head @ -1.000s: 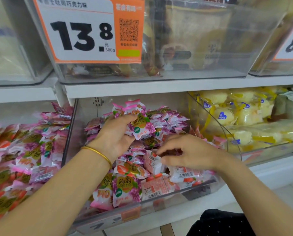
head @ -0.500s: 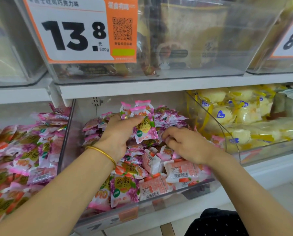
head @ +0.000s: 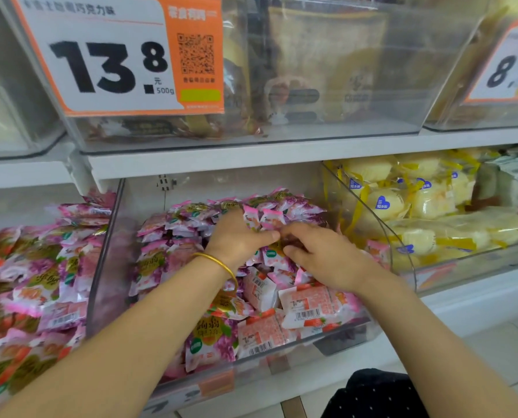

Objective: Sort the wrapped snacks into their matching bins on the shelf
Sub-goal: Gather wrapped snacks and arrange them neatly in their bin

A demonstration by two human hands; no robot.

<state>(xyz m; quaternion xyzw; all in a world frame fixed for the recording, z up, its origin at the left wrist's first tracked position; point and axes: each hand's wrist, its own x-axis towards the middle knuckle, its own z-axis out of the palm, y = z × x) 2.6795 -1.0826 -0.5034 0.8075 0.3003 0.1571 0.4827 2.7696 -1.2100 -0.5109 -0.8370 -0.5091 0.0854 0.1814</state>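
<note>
A clear middle bin (head: 105, 267) on the lower shelf holds a heap of purple-pink snack packets (head: 191, 224) at the back. Peach-orange packets (head: 309, 303) lie mixed in at the front. My left hand (head: 236, 239), with a gold bangle at the wrist, grips a small bunch of pink-edged packets (head: 266, 217) above the heap. My right hand (head: 327, 257) is right beside it, its fingers curled down into the pile and pinching a packet (head: 284, 244) under my left thumb. Most of that packet is hidden.
The left bin (head: 34, 282) is full of mixed purple and orange packets. The right bin (head: 408, 267) holds yellow wrapped cakes (head: 387, 203). Above hangs a shelf (head: 251, 158) with clear bins and a 13.8 price card (head: 110, 55). The floor lies below right.
My left hand has carried its packets back and right over the heap. My right hand has moved up from the front packets to meet it.
</note>
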